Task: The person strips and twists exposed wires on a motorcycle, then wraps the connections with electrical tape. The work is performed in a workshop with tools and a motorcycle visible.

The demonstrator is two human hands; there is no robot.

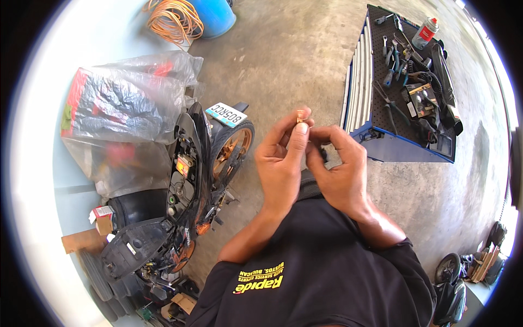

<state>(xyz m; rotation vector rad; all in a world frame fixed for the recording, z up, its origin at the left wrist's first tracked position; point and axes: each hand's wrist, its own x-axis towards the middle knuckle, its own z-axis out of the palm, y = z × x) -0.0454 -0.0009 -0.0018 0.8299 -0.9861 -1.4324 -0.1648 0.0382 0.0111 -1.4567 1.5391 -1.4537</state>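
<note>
Up in front of my chest, my left hand (282, 158) pinches a small copper-coloured piece (300, 116) between thumb and forefinger. Its exact kind is too small to tell. Close beside it, my right hand (343, 166) is closed, with thumb and forefinger brought together near the left fingers. Something dark shows in the gap of the right hand; whether it is held or lies behind cannot be made out. To the left stands a motorcycle (188, 163) with its seat raised, baring the compartment and a battery (183, 167) with an orange label.
At right is a blue tool cabinet (400, 146) topped with pliers (393, 106), a spray can (425, 34) and other tools. Plastic-wrapped goods (128, 109) line the left wall. An orange coil (174, 22) and a blue drum (215, 19) stand far left; another motorcycle (451, 294) is at lower right.
</note>
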